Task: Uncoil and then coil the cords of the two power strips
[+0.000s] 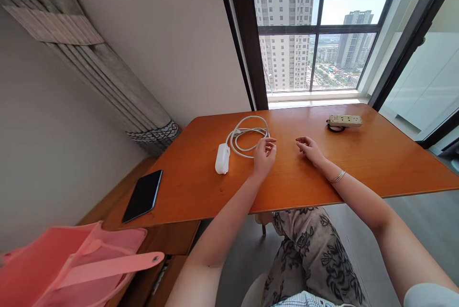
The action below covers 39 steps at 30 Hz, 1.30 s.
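Orange-brown wood makes up the tabletop (358,163), which stands against a big window (315,29) with tower blocks beyond it. Left of the middle lies a white power adapter (222,158), a small rounded block, and its white cable (249,130) is wound in a loose coil just behind and to the right of it.

The left hand (264,156) rests on the wood at the coil's near right edge. Its fingertips (270,141) are drawn close together right at the outermost loop, but I cannot tell whether they pinch the cable or only touch it. The right hand (310,150) lies a little apart to the right, palm down, its fingers loosely curled and holding nothing. A thin metal bangle (337,177) sits on that wrist.

Towards the far right corner, well away from both hands, is a beige power strip (345,120) with a black cord (335,128) curled at its left end. A black smartphone (143,195) lies face up near the tabletop's near left corner. Below it, at the lower left, is a pink bag (71,264) with a broad strap. A grey curtain (107,72) hangs along the wall on the left.
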Each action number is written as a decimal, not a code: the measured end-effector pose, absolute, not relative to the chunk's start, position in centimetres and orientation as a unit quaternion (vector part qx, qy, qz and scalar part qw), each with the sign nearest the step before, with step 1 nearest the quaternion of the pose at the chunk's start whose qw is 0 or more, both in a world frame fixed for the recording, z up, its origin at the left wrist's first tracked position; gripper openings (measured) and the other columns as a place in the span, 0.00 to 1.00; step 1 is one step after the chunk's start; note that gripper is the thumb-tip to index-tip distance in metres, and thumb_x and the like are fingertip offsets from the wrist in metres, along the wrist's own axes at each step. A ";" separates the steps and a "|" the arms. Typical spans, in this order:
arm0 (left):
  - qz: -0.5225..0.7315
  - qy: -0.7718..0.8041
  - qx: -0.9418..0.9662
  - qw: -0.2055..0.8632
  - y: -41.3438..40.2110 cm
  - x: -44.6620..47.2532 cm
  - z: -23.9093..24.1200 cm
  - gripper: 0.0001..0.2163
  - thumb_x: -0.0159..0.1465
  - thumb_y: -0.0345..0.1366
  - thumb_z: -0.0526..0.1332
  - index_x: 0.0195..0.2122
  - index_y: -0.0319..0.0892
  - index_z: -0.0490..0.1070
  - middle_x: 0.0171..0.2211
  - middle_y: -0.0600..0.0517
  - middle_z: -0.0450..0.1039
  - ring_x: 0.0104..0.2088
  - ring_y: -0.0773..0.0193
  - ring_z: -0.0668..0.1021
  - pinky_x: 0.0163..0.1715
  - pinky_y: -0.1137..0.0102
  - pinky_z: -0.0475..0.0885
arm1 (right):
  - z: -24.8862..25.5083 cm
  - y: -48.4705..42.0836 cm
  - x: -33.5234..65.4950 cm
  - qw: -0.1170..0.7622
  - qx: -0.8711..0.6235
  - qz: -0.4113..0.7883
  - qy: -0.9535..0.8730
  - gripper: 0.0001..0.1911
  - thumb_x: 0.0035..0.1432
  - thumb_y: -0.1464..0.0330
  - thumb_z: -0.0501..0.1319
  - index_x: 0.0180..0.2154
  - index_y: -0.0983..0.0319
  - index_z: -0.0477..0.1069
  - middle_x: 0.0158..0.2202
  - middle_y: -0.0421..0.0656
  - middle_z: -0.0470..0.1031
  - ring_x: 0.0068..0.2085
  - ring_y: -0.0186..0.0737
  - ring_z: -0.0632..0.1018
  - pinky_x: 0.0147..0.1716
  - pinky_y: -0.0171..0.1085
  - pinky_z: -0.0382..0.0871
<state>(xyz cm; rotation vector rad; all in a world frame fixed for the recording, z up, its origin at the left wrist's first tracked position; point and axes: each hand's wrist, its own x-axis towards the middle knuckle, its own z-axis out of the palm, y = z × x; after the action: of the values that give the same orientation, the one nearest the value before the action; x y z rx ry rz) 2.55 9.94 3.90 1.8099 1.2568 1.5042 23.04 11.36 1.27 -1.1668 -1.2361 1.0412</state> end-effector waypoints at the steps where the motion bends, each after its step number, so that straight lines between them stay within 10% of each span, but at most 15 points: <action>1: 0.585 0.455 0.646 0.183 10.3 1.4 4.4 0.07 0.62 0.30 0.57 0.41 0.43 0.70 0.41 0.48 0.75 0.40 0.62 0.77 0.41 0.67 0.74 | 1.3 11.4 23.1 0.542 -0.491 0.437 -0.524 0.18 0.47 0.56 0.66 0.39 0.59 0.73 0.36 0.40 0.73 0.30 0.34 0.70 0.28 0.35 0.64; 7: 0.644 0.552 0.528 0.017 14.8 -6.6 6.7 0.14 0.59 0.23 0.54 0.45 0.42 0.66 0.49 0.44 0.71 0.50 0.59 0.75 0.52 0.64 0.70 | 1.0 11.3 22.9 0.530 -0.480 0.419 -0.561 0.17 0.48 0.56 0.66 0.39 0.58 0.73 0.37 0.40 0.73 0.30 0.33 0.70 0.30 0.36 0.65; 21: 0.265 0.761 0.559 0.196 20.8 -11.4 7.1 0.17 0.48 0.33 0.73 0.39 0.39 0.71 0.45 0.40 0.78 0.54 0.46 0.76 0.49 0.61 0.71 | 0.8 11.1 22.6 0.488 -0.470 0.420 -0.604 0.15 0.50 0.59 0.65 0.39 0.59 0.74 0.37 0.40 0.75 0.29 0.33 0.71 0.31 0.36 0.66; 27: 0.310 0.704 0.544 0.334 19.0 -9.7 7.6 0.10 0.51 0.31 0.69 0.23 0.41 0.66 0.20 0.54 0.66 0.32 0.57 0.77 0.32 0.68 0.70 | 0.5 11.3 22.7 0.471 -0.465 0.418 -0.622 0.15 0.52 0.60 0.65 0.40 0.60 0.74 0.39 0.42 0.75 0.31 0.33 0.72 0.34 0.36 0.69; 32: 0.401 0.579 0.557 0.440 16.6 -5.9 9.6 0.11 0.64 0.38 0.60 0.27 0.42 0.62 0.17 0.61 0.54 0.18 0.72 0.63 0.20 0.76 0.61 | 0.4 11.3 22.6 0.473 -0.461 0.428 -0.616 0.18 0.53 0.59 0.65 0.44 0.59 0.72 0.39 0.41 0.74 0.30 0.32 0.72 0.32 0.36 0.70; 39: 0.434 0.323 0.619 0.570 11.9 -1.1 14.0 0.15 0.59 0.44 0.69 0.27 0.40 0.67 0.18 0.62 0.50 0.17 0.77 0.53 0.16 0.80 0.50 | 1.4 11.0 22.4 0.548 -0.460 0.502 -0.485 0.36 0.48 0.61 0.68 0.59 0.55 0.62 0.44 0.42 0.78 0.31 0.34 0.75 0.27 0.34 0.69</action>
<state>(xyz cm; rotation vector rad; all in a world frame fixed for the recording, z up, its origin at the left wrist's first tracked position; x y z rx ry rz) -1.05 11.92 14.03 1.4523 0.7584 1.0187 22.41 11.01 1.35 -1.0903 -1.1500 1.1904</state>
